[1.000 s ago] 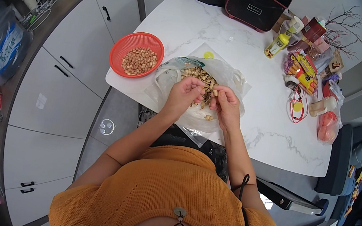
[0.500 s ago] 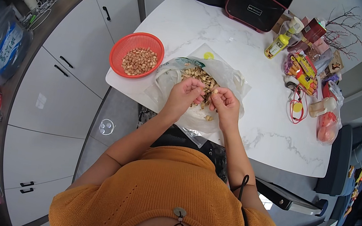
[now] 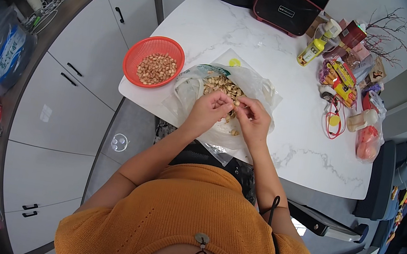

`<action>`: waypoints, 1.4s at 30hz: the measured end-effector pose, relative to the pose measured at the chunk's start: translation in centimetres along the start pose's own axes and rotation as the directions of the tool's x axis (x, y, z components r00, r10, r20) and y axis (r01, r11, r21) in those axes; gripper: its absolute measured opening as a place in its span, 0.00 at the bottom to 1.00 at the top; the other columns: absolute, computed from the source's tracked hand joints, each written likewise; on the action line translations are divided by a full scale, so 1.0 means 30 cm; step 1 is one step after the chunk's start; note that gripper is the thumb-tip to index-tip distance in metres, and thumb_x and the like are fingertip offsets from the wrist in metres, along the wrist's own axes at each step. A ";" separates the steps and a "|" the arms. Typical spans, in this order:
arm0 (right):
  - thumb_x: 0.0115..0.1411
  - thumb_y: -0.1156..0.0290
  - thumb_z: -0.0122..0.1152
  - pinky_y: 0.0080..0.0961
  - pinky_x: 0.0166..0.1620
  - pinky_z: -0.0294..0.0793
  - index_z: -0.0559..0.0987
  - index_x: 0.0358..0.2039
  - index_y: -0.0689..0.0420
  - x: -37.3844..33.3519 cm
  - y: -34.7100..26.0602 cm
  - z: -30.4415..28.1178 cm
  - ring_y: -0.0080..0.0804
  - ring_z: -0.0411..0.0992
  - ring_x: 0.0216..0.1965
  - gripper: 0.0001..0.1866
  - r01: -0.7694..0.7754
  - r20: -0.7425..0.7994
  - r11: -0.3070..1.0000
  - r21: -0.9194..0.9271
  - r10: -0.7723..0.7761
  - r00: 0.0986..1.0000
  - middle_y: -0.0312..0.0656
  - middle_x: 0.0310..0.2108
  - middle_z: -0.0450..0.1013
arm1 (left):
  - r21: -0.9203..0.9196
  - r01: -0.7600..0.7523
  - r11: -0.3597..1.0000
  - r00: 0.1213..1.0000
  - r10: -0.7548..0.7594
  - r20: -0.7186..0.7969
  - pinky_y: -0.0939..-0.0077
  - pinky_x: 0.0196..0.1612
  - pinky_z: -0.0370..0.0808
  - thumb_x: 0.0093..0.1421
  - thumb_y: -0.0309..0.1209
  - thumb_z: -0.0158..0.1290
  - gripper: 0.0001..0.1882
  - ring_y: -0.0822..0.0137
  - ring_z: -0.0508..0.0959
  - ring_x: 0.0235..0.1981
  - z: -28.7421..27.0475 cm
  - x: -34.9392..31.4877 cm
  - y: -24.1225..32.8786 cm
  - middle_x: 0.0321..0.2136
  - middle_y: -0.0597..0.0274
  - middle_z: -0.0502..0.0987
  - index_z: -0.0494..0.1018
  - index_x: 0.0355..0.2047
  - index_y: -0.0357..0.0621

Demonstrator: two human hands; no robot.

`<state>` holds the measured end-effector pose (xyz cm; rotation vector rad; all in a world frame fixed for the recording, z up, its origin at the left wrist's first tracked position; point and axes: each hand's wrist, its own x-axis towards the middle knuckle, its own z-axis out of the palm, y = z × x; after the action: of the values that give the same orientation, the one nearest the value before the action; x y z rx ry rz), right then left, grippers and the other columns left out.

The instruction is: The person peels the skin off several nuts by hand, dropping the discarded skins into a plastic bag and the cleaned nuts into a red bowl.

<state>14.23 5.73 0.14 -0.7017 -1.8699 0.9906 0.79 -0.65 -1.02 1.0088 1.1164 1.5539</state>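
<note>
An orange-red basket [image 3: 154,61] is holding tan peanuts [image 3: 156,67]; a white, grey-veined marble table [image 3: 275,69] is showing beneath a clear bag [image 3: 193,91].

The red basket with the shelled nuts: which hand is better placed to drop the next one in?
Probably the left hand. The red basket sits on the table's left edge, on that hand's side. The right hand would have to cross over the left and the bag of peanuts.

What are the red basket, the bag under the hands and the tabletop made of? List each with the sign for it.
Red basket: likely plastic; uniform bright colour, fine perforated mesh wall.
Bag: thin clear plastic film; see-through, crinkled, glossy.
Tabletop: marble or marble-look slab; white, grey veins, smooth sheen.
</note>
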 end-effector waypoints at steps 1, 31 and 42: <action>0.47 0.82 0.57 0.11 0.29 0.68 0.76 0.34 0.59 0.000 -0.002 0.001 0.20 0.69 0.26 0.11 0.012 0.002 1.000 0.000 -0.012 1.000 0.39 0.29 0.71 | 0.001 -0.011 1.000 1.000 0.011 -0.002 0.90 0.24 0.64 0.56 0.26 0.49 0.05 0.82 0.67 0.21 0.001 0.000 -0.001 0.23 0.69 0.70 0.69 0.32 0.39; 0.55 0.75 0.54 0.13 0.30 0.73 0.71 0.33 0.61 0.003 0.051 0.009 0.19 0.70 0.25 0.06 -0.430 0.149 0.684 0.589 0.432 0.890 0.37 0.26 0.71 | 0.084 -0.061 0.995 0.997 0.065 -0.047 0.91 0.28 0.66 0.53 0.20 0.49 0.06 0.82 0.70 0.25 0.008 0.005 -0.020 0.25 0.68 0.72 0.70 0.33 0.36; 0.55 0.75 0.54 0.13 0.32 0.73 0.71 0.35 0.62 0.006 0.047 0.001 0.20 0.71 0.27 0.07 -0.503 0.230 0.653 0.566 0.461 0.857 0.39 0.28 0.72 | 0.117 -0.114 0.987 0.993 0.117 -0.017 0.90 0.31 0.68 0.55 0.19 0.47 0.06 0.80 0.71 0.28 0.013 0.007 -0.023 0.27 0.67 0.72 0.69 0.34 0.35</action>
<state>14.23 6.59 -0.98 -0.7785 -1.2773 1.8826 1.27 -0.28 -1.56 1.1532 1.1939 1.6109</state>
